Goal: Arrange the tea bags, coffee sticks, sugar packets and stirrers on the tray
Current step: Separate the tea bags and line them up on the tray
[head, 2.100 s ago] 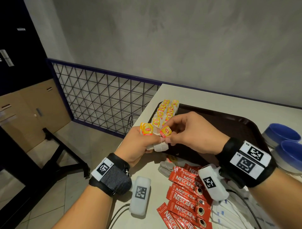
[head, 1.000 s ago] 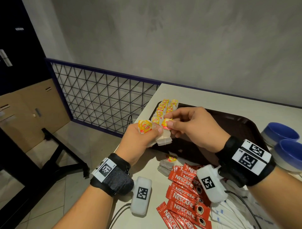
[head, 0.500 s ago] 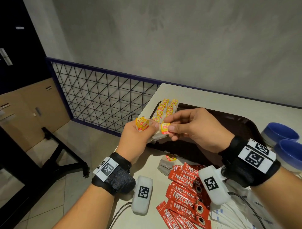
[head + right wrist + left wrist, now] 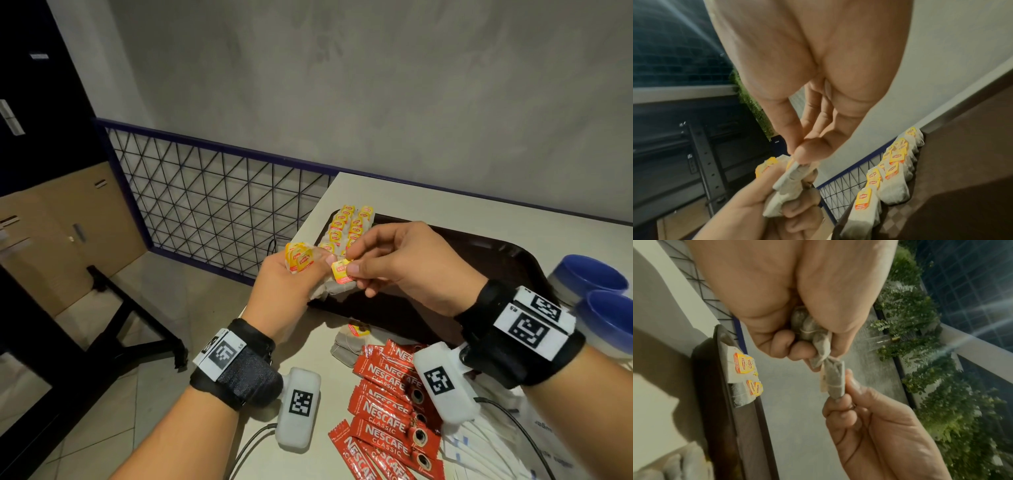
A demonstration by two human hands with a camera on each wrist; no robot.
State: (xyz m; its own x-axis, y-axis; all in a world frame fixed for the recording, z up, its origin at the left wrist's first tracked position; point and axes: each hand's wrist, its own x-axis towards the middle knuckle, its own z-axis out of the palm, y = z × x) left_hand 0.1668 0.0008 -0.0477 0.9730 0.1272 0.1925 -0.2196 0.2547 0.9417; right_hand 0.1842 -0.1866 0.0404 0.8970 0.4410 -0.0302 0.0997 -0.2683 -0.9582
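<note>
My left hand grips a bunch of tea bags with yellow tags, just over the near left rim of the dark brown tray. Thumb and forefinger of my right hand pinch one tea bag from that bunch by its tag end. The left wrist view shows this bag still touching the bunch. Two rows of tea bags lie in the tray's far left corner. Red coffee sticks and white packets lie on the table near me.
One loose tea bag lies on the table below the tray. Two blue bowls stand at the right edge. A wire-mesh railing runs just past the table's left edge, with floor below.
Both hands have drifted slightly toward the tray. My right fingers have shifted their pinch on the single tea bag's tag and drawn it a little out of the bunch.
</note>
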